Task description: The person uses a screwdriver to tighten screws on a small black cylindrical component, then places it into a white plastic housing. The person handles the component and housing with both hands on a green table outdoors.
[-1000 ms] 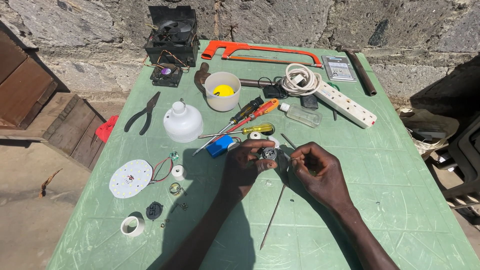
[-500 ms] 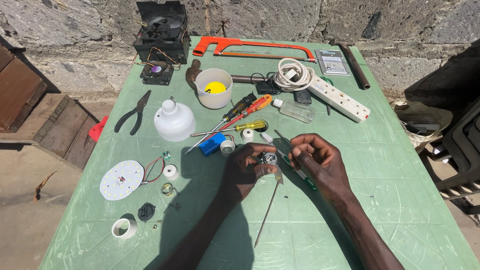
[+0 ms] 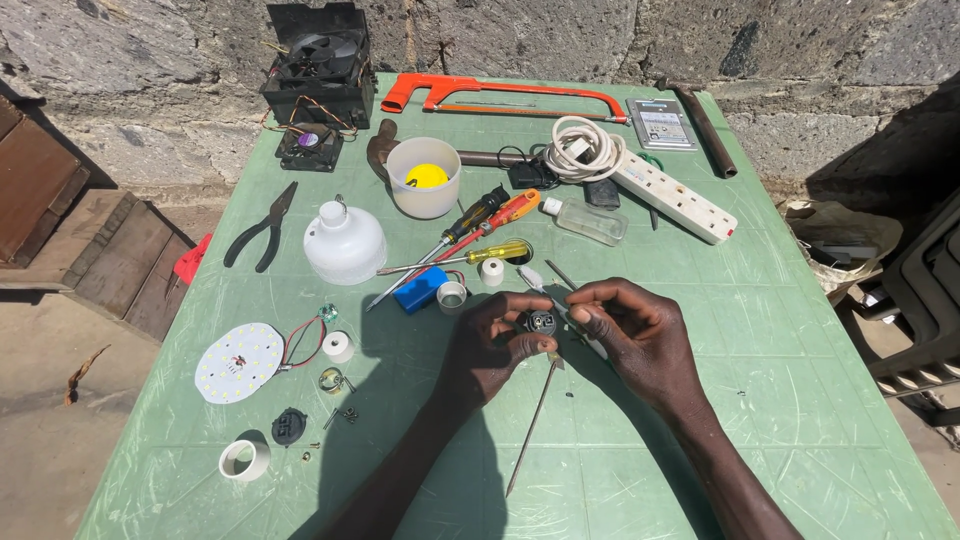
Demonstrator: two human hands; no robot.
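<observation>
1. Left hand (image 3: pixel 490 345): fingers curled closed around a small round dark socket-like part with a metal centre (image 3: pixel 540 322), held just above the green plastic table (image 3: pixel 780 330), near its middle.
2. Right hand (image 3: pixel 635 330): thumb and forefinger pinched together at the right edge of the same part, over a thin pale tool; whether it actually grips that tool I cannot tell.
3. Long thin metal rod (image 3: pixel 528 430): lies on the table below the hands, slanting toward the near edge.
4. Yellow-handled screwdriver (image 3: pixel 470 258), an orange-handled one (image 3: pixel 500 212) and a black-handled one (image 3: pixel 470 217): lie together just beyond the hands.
5. Small blue rectangular block (image 3: pixel 418 291): beside a short white ring (image 3: pixel 452 296).
6. White domed plastic bulb cover (image 3: pixel 344 243): stands upright, left of the screwdrivers.
7. Round white LED disc with red and black wires (image 3: pixel 238 362): far left, near a white tape roll (image 3: pixel 245 460) (a few small screws lie scattered between).
8. Black pliers (image 3: pixel 262 228): left edge of the table.
9. White cup holding something yellow (image 3: pixel 424 178): behind the bulb cover.
10. Orange-framed hacksaw (image 3: pixel 495 93): along the far edge.
11. White power strip with coiled cord (image 3: pixel 672 195): far right.
12. Black cooling fan units (image 3: pixel 318 75): far left corner.
</observation>
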